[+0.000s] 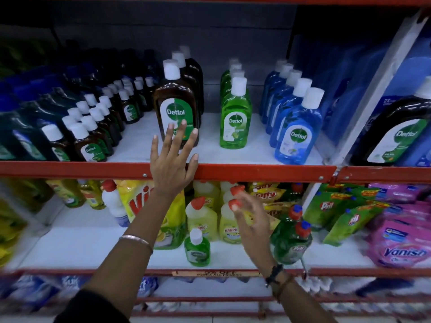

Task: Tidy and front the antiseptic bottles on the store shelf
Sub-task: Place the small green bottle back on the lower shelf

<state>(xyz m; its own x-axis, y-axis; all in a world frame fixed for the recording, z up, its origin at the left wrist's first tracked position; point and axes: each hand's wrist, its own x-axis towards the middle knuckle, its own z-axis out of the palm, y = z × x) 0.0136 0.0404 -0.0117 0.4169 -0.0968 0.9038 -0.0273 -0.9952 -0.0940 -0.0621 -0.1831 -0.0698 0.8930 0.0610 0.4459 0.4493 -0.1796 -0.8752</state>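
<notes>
On the upper shelf (256,172) stand rows of antiseptic bottles with white caps. A row of brown bottles (175,99) is in the middle, a green row (235,113) to its right, then a blue row (296,127). Several small brown bottles (93,136) fill the left. My left hand (173,159) is spread open in front of the foremost brown bottle, fingertips over its label, holding nothing. My right hand (250,217) hangs lower, blurred, fingers loosely apart in front of the lower shelf, empty.
A large brown bottle (394,136) stands at the far right beyond a white divider (382,89). The lower shelf holds yellow cleaner bottles (203,215), one small green bottle (197,250), a green dish-soap bottle (291,243), green pouches (338,213) and pink packs (401,243).
</notes>
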